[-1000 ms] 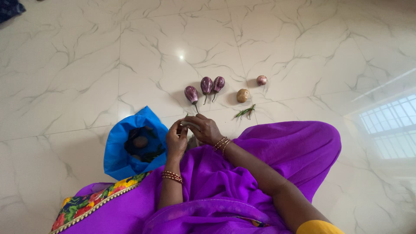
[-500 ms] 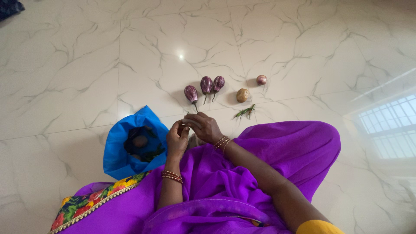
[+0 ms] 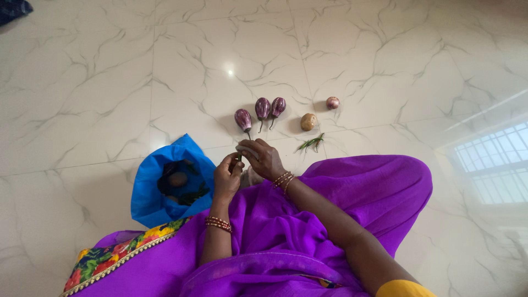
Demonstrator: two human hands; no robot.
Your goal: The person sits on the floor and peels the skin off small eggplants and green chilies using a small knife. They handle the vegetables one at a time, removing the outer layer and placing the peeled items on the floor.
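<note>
My left hand [image 3: 226, 177] and my right hand [image 3: 263, 158] meet above my lap, fingers pinched together on a small thin green item [image 3: 240, 158], mostly hidden by the fingers. Just beyond them on the marble floor lie three small purple aubergines [image 3: 259, 113] in a row. To their right are a brown potato [image 3: 308, 121], a reddish onion [image 3: 332, 102] and several green chillies [image 3: 311, 142]. A blue bag [image 3: 171, 181] stands open at my left, with dark vegetables inside.
Purple cloth [image 3: 363, 192] covers my lap and knees, with a floral border [image 3: 118, 254] at the lower left. The glossy white marble floor [image 3: 99, 93] stretches all round. A dark cloth [image 3: 12, 9] shows at the top left corner.
My hands have shifted slightly towards the aubergines, and the fingers have closed tighter on the small green item. The vegetables and bag have not moved.
</note>
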